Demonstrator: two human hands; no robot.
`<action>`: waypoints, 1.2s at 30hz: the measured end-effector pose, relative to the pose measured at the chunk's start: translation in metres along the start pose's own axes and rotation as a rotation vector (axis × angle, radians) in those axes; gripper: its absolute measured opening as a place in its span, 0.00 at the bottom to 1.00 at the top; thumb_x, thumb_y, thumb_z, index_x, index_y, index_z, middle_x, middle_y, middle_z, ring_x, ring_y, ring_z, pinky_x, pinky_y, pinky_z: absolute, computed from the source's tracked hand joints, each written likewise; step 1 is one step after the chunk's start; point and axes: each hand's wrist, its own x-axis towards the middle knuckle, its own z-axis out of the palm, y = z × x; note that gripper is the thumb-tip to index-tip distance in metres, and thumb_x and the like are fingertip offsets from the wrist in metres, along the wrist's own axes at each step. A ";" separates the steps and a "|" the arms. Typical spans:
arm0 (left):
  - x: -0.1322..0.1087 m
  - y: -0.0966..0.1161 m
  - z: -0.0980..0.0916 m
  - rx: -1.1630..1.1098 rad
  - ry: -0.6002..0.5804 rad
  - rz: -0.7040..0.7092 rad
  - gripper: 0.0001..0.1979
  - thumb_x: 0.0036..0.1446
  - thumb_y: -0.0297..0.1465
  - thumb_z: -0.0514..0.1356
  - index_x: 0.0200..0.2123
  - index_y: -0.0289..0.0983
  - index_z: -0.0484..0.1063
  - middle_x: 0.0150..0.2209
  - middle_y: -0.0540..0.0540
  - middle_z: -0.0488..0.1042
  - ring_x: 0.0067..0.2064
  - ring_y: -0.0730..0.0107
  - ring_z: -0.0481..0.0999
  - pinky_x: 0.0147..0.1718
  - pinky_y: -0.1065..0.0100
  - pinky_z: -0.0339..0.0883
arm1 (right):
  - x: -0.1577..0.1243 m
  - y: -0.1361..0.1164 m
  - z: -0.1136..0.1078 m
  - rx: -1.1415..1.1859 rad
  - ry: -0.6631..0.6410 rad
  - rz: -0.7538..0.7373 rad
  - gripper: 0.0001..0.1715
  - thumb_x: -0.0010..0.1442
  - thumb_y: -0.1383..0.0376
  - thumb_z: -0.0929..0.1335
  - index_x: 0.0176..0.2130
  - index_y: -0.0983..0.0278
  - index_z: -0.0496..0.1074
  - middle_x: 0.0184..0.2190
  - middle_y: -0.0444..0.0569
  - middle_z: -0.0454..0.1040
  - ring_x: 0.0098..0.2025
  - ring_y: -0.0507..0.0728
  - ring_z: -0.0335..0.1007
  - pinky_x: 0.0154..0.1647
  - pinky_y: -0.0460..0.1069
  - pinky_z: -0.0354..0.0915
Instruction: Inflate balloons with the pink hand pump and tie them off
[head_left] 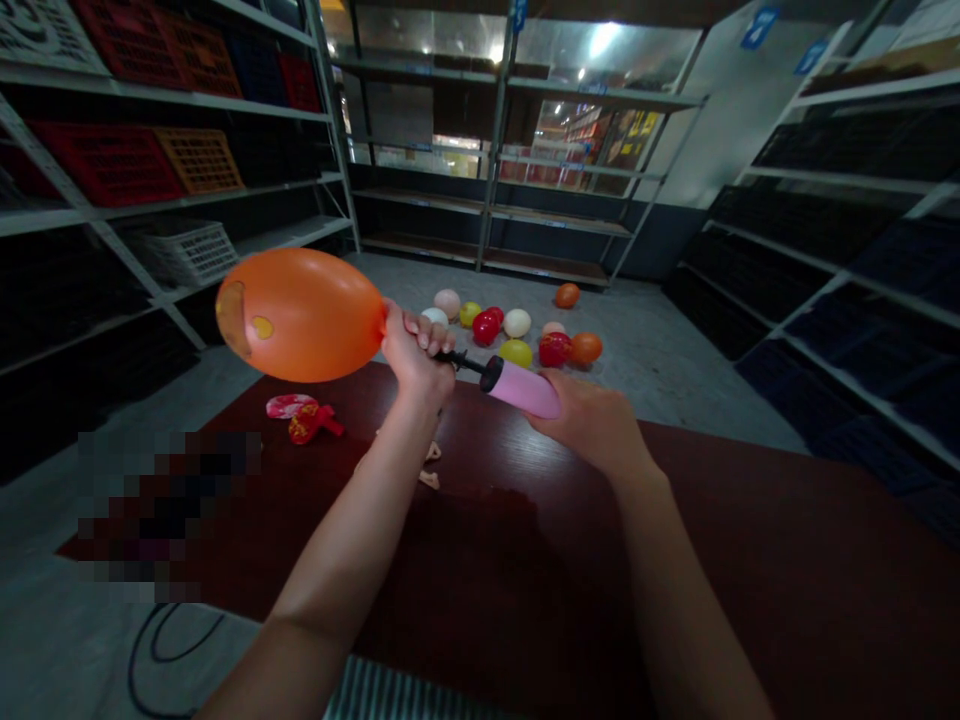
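A large inflated orange balloon (307, 315) with a yellow mark points left from my left hand (416, 345). That hand is closed around the balloon's neck and the black end of a hand balloon pump (525, 388). My right hand (589, 415) wraps round the pump's pink barrel, and a black rod shows between the two hands. Both hands are above the dark red-brown table (517, 560). Limp red balloons (311, 422) and a pink patterned one (287, 405) lie on the table to the left. Small beige pieces (429, 479) lie beside my left forearm, partly hidden by it.
Several inflated balloons, among them a red one (486, 328) and a white one (517, 322), rest on the floor (660, 360) beyond the table. Metal shelves (491, 215) with crates surround the area. A black cable (154, 640) lies at lower left. One patch of the table's left end is pixelated.
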 end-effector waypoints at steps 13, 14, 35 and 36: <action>0.016 0.027 -0.006 0.008 0.065 0.128 0.30 0.68 0.47 0.58 0.20 0.39 0.49 0.13 0.57 0.46 0.13 0.80 0.47 0.14 0.72 0.46 | -0.004 0.046 0.017 0.071 -0.020 0.035 0.24 0.64 0.51 0.68 0.55 0.59 0.71 0.45 0.51 0.80 0.43 0.63 0.77 0.37 0.53 0.65; 0.015 0.025 -0.005 0.007 0.073 0.129 0.30 0.68 0.47 0.57 0.20 0.38 0.49 0.13 0.57 0.46 0.13 0.80 0.47 0.14 0.72 0.46 | -0.005 0.047 0.016 0.054 -0.024 0.041 0.23 0.63 0.52 0.68 0.54 0.59 0.71 0.44 0.51 0.80 0.42 0.63 0.77 0.37 0.53 0.65; -0.022 -0.033 -0.002 0.057 -0.015 -0.017 0.31 0.65 0.52 0.58 0.19 0.39 0.52 0.13 0.58 0.47 0.13 0.81 0.49 0.14 0.72 0.45 | 0.003 -0.005 0.008 0.004 -0.130 0.022 0.23 0.60 0.50 0.68 0.47 0.63 0.73 0.37 0.55 0.81 0.37 0.64 0.78 0.33 0.53 0.63; -0.020 -0.032 -0.003 0.062 -0.016 -0.017 0.31 0.64 0.52 0.58 0.19 0.39 0.52 0.13 0.58 0.48 0.13 0.81 0.49 0.14 0.72 0.46 | 0.004 -0.005 0.010 0.028 -0.125 0.031 0.23 0.60 0.49 0.68 0.48 0.62 0.73 0.36 0.55 0.81 0.36 0.64 0.78 0.33 0.53 0.63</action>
